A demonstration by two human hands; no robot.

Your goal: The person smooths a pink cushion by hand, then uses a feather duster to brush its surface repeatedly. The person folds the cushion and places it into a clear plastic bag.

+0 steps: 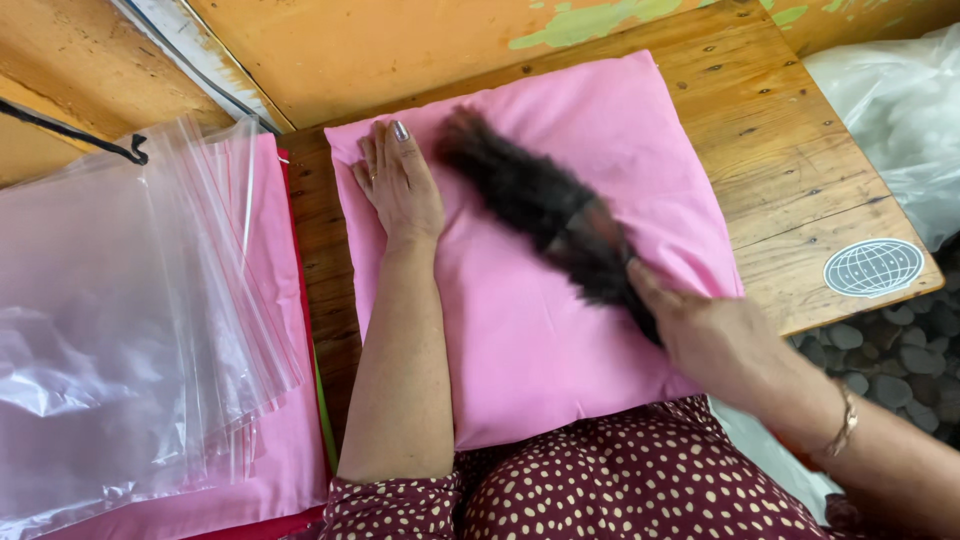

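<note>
Squarely on the worn wooden surface (800, 150) lies a soft pink pillow (560, 330), its smooth cotton cover plump and roughly square. The left hand (400, 185) rests flat on the pillow's upper left corner, fingers (385, 150) stretched out and together, holding nothing. The right hand (715, 340) has its fingers closed around the handle of a dark bristly brush (545, 210), which is blurred and lies slantwise across the middle of the pillow, its shaggy head toward the far edge. To the left, a stack of clear, glossy plastic bags (130, 310) sits on folded pink fabric (270, 250). A round grey globe sticker (873, 267) marks the surface's right corner. Behind stands an orange-painted wall (400, 40) with flaking green patches; grey pebbles (900, 360) cover the ground at right, beside a crumpled white plastic sack (900, 110).
</note>
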